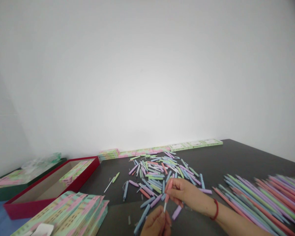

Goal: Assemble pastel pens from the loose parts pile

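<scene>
A coral pen point(167, 196) with a thin white lower part stands almost upright between my two hands. The fingers of my right hand point(184, 193), a red cord around its wrist, are closed around the coral upper part. Below it, my left hand point(155, 223) pinches the white end, whose tip is hidden by the fingers. Just behind and around the hands spreads a loose heap of pastel pen pieces point(153, 177) in blue, purple, green and coral, with thin white sticks among them.
Several long pastel pencils point(258, 200) lie at right. Printed cards point(76, 209) are stacked at front left, beside a red box point(78, 178) holding small packs. Behind it sits a green box point(2, 193) with clear plastic. Flat printed boxes point(196, 144) line the wall.
</scene>
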`<state>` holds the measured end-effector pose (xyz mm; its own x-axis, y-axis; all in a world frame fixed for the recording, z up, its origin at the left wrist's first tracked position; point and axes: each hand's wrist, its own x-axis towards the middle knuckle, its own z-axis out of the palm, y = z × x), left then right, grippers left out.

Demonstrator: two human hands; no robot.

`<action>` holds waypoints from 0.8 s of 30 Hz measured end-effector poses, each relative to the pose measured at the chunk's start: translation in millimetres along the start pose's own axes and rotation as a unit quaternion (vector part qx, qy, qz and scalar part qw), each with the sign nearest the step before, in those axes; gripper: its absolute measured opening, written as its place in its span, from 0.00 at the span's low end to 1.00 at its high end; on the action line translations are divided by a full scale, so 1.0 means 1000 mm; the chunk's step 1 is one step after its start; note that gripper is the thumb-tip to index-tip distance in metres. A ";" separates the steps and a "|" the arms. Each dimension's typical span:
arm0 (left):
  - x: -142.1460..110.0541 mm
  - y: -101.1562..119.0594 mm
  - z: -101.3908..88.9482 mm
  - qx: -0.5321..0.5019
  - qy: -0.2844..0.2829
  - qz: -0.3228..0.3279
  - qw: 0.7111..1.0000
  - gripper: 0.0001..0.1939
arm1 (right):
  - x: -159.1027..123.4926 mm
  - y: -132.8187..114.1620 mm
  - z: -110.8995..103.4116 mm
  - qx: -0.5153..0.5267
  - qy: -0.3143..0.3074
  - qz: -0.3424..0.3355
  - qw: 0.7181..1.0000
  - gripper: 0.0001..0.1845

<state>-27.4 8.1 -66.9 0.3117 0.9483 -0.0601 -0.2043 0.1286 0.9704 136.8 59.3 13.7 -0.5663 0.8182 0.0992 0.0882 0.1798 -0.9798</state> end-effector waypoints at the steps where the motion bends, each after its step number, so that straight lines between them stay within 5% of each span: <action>1: 0.000 0.000 0.000 0.000 0.003 0.000 1.000 0.25 | -0.001 -0.002 0.000 0.001 -0.004 0.002 1.000 0.12; 8: 0.006 -0.004 -0.006 -0.002 -0.021 0.016 1.000 0.24 | -0.006 -0.002 0.014 -0.006 -0.049 0.029 0.998 0.03; 17: -0.005 0.014 -0.006 0.001 -0.049 0.018 0.999 0.18 | -0.008 -0.001 0.019 0.029 -0.054 0.046 0.997 0.06; 24: -0.004 0.018 -0.006 0.048 -0.067 0.034 0.996 0.23 | -0.005 0.006 0.022 0.065 -0.045 0.048 0.996 0.09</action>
<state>-37.9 8.0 -51.0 0.4233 0.9054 0.0320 -0.1409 0.0309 0.9895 122.0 43.9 3.0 -0.6315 0.7754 -0.0070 0.0417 0.0249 -0.9988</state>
